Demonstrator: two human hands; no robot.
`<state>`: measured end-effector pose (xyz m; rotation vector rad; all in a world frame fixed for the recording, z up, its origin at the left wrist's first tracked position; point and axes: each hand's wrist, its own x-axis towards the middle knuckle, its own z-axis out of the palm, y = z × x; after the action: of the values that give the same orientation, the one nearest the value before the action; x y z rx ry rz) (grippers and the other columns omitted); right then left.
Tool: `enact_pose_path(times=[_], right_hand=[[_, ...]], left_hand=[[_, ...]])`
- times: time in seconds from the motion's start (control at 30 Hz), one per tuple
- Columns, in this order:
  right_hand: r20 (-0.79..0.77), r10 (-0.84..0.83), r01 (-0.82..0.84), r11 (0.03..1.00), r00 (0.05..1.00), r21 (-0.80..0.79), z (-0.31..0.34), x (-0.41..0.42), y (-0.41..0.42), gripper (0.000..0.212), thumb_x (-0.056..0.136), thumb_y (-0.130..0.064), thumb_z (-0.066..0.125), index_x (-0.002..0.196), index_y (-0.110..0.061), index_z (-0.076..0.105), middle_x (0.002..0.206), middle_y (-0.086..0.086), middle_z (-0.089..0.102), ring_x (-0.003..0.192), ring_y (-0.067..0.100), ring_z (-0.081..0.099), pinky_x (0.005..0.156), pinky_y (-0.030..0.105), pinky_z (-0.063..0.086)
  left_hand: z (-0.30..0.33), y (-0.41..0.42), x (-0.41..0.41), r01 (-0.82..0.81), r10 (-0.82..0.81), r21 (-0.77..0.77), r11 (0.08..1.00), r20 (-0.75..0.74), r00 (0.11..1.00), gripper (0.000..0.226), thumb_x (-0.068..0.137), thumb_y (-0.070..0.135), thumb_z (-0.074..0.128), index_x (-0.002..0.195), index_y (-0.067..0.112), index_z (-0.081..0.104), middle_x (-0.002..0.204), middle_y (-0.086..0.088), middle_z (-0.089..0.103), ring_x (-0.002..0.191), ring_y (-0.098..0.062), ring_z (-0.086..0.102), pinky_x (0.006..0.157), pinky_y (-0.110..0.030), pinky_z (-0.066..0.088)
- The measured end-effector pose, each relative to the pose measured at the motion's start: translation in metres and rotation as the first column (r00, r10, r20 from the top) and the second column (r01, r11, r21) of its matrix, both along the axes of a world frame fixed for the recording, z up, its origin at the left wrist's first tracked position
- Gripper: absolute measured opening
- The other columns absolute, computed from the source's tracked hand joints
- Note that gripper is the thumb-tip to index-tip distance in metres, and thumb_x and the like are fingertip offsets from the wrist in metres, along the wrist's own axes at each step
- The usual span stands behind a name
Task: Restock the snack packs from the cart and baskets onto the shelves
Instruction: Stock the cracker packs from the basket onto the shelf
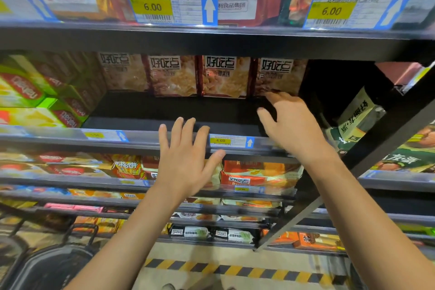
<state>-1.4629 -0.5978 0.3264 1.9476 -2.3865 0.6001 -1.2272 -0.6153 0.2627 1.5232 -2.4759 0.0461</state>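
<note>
Several brown snack packs point(223, 76) stand upright in a row at the back of the dark middle shelf point(164, 110). My right hand point(292, 122) reaches into that shelf with fingers spread, its fingertips at the lower edge of the rightmost pack point(280, 75); it holds nothing. My left hand point(186, 158) hovers flat with straight fingers in front of the shelf's front rail point(70, 136), holding nothing.
Green and yellow boxes point(30, 99) fill the shelf's left end. A black upright post point(376, 143) bounds it on the right, with green packs point(360, 115) beyond. Lower shelves hold orange packs point(259, 174). A dark basket point(54, 263) sits at floor level, lower left.
</note>
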Motion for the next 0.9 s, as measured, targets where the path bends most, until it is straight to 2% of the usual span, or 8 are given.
enact_pose_path(times=[0.07, 0.2, 0.33, 0.43, 0.5, 0.63, 0.73, 0.9], right_hand=[[-0.045, 0.056, -0.055, 0.998, 0.997, 0.008, -0.003, 0.013, 0.018, 0.056, 0.104, -0.045, 0.049, 0.152, -0.015, 0.047, 0.156, 0.007, 0.047, 0.144, 0.031, 0.040, 0.119, 0.045, 0.036], [-0.054, 0.137, -0.137, 0.991, 0.989, 0.006, -0.020, 0.040, 0.049, 0.061, 0.104, -0.050, 0.044, 0.155, -0.016, 0.042, 0.163, 0.006, 0.037, 0.152, 0.033, 0.027, 0.125, 0.050, 0.020], [-0.085, 0.190, -0.199, 0.973, 0.978, -0.117, -0.048, 0.077, 0.072, 0.061, 0.101, -0.053, 0.041, 0.147, -0.015, 0.054, 0.158, 0.010, 0.044, 0.150, 0.037, 0.033, 0.121, 0.059, 0.029], [-0.104, 0.251, -0.263, 0.956, 0.962, -0.130, -0.061, 0.109, 0.082, 0.058, 0.103, -0.051, 0.040, 0.144, -0.015, 0.057, 0.157, 0.011, 0.046, 0.150, 0.038, 0.033, 0.120, 0.058, 0.032], [-0.104, 0.281, -0.290, 0.954, 0.954, -0.073, -0.070, 0.136, 0.085, 0.058, 0.103, -0.053, 0.040, 0.147, -0.018, 0.054, 0.158, 0.010, 0.044, 0.151, 0.038, 0.031, 0.121, 0.057, 0.030], [-0.076, 0.370, -0.365, 0.929, 0.926, 0.066, -0.088, 0.199, 0.089, 0.061, 0.103, -0.058, 0.033, 0.151, -0.023, 0.047, 0.161, 0.008, 0.040, 0.151, 0.038, 0.031, 0.119, 0.059, 0.032], [-0.025, 0.455, -0.448, 0.885, 0.890, 0.125, -0.107, 0.251, 0.096, 0.060, 0.103, -0.059, 0.033, 0.152, -0.026, 0.045, 0.163, 0.006, 0.036, 0.152, 0.038, 0.027, 0.121, 0.057, 0.027], [0.003, 0.623, -0.612, 0.767, 0.782, 0.193, -0.140, 0.335, 0.119, 0.056, 0.104, -0.057, 0.038, 0.152, -0.027, 0.043, 0.164, 0.005, 0.034, 0.154, 0.034, 0.023, 0.123, 0.055, 0.026]], left_hand=[[0.003, 0.001, 0.004, 0.017, -0.017, 0.016, 1.000, -0.029, 0.999, 0.080, 0.096, 0.073, 0.010, 0.149, 0.024, 0.046, 0.163, -0.008, 0.034, 0.156, -0.031, 0.015, 0.123, -0.060, 0.000], [0.009, 0.005, 0.015, 0.071, -0.068, 0.053, 0.996, -0.064, 0.996, 0.085, 0.094, 0.075, 0.001, 0.160, 0.030, 0.028, 0.170, -0.005, 0.017, 0.159, -0.026, -0.002, 0.124, -0.051, -0.009], [0.006, 0.017, 0.040, 0.019, -0.016, 0.056, 0.998, -0.051, 0.999, 0.079, 0.096, 0.075, 0.004, 0.163, 0.035, 0.018, 0.172, -0.011, 0.004, 0.158, -0.032, -0.008, 0.125, -0.048, -0.006], [0.000, 0.034, 0.071, -0.069, 0.072, 0.044, 0.997, -0.070, 0.995, 0.077, 0.099, 0.072, 0.010, 0.160, 0.029, 0.033, 0.169, -0.017, 0.016, 0.157, -0.040, 0.008, 0.124, -0.057, 0.010], [-0.007, 0.049, 0.097, -0.128, 0.131, 0.061, 0.990, -0.041, 0.991, 0.075, 0.100, 0.070, 0.015, 0.158, 0.028, 0.037, 0.167, -0.019, 0.022, 0.155, -0.042, 0.015, 0.122, -0.061, 0.016], [-0.029, 0.084, 0.158, -0.224, 0.226, 0.114, 0.968, -0.002, 0.974, 0.074, 0.099, 0.072, 0.024, 0.154, 0.028, 0.046, 0.164, -0.019, 0.031, 0.151, -0.046, 0.025, 0.119, -0.064, 0.024], [-0.049, 0.115, 0.209, -0.326, 0.333, 0.144, 0.934, -0.027, 0.943, 0.073, 0.097, 0.072, 0.031, 0.147, 0.025, 0.056, 0.158, -0.022, 0.041, 0.144, -0.049, 0.035, 0.115, -0.066, 0.030], [-0.077, 0.178, 0.292, -0.512, 0.521, 0.236, 0.826, 0.029, 0.853, 0.079, 0.096, 0.078, 0.024, 0.149, 0.026, 0.053, 0.156, -0.021, 0.043, 0.143, -0.048, 0.036, 0.113, -0.064, 0.031]])
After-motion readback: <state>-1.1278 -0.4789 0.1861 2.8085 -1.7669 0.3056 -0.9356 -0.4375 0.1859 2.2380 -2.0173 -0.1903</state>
